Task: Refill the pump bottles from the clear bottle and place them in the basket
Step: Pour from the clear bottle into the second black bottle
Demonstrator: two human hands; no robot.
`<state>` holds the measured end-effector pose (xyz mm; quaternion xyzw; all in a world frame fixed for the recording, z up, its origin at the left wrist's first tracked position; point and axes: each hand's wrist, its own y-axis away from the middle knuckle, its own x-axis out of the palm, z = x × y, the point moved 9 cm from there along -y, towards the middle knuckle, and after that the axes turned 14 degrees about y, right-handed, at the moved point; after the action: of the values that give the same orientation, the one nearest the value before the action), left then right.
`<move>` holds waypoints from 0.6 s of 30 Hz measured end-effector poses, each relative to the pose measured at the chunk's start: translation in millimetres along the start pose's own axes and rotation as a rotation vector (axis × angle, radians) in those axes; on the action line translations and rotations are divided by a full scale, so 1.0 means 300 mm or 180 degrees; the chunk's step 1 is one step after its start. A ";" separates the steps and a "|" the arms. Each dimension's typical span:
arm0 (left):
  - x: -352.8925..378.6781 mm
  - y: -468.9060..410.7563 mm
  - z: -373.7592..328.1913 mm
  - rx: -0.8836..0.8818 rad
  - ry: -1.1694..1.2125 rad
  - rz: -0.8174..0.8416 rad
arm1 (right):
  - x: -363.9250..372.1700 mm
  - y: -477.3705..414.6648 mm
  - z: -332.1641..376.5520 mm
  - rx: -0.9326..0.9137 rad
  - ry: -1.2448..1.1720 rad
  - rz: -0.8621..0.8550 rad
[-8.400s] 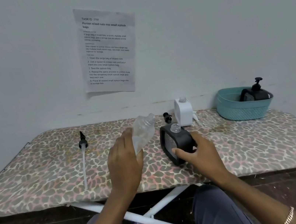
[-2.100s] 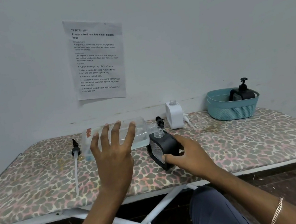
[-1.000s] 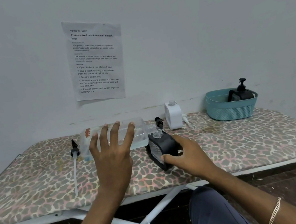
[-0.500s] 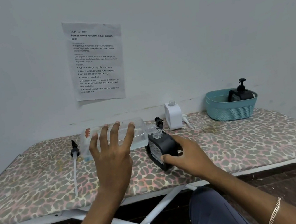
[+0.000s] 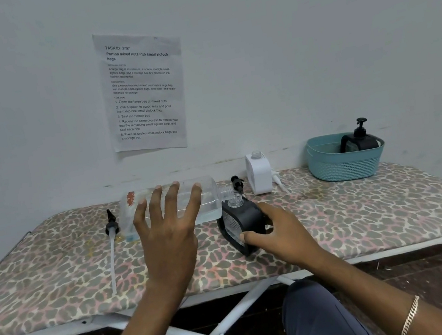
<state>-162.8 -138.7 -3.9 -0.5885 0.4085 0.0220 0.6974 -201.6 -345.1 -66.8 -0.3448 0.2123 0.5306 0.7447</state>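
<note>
My left hand (image 5: pixel 166 234) grips the clear bottle (image 5: pixel 207 198), which lies nearly level with its mouth over the open neck of a black pump bottle (image 5: pixel 240 222). Clear liquid pools along the clear bottle's lower side. My right hand (image 5: pixel 276 231) holds the black bottle, which is tilted on the board. A white pump bottle (image 5: pixel 258 173) stands uncapped behind it. One black pump head (image 5: pixel 237 183) lies between them; another with a long tube (image 5: pixel 111 242) lies at the left. A teal basket (image 5: pixel 342 156) at the back right holds a capped black pump bottle (image 5: pixel 358 139).
All of this sits on an ironing board (image 5: pixel 365 211) with a leopard-print cover, against a white wall. A printed sheet (image 5: pixel 144 89) is taped to the wall. White board legs (image 5: pixel 225 329) and my knees are below the front edge.
Since 8.4 s ago the clear bottle has gone from upright-tilted to nearly level over the black bottle's neck. In the last second nothing has visibly moved.
</note>
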 end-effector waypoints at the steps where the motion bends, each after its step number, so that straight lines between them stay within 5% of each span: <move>1: 0.000 -0.001 0.000 0.0004 -0.0008 -0.0004 | 0.000 0.001 0.000 -0.0001 0.0003 -0.0003; 18: -0.006 0.000 -0.005 0.0026 -0.0039 -0.0045 | -0.002 0.000 0.001 -0.0010 -0.0007 -0.0007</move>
<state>-164.8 -139.3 -2.8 -0.5884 0.4002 0.0191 0.7023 -202.0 -345.2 -66.1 -0.3456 0.2103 0.5304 0.7450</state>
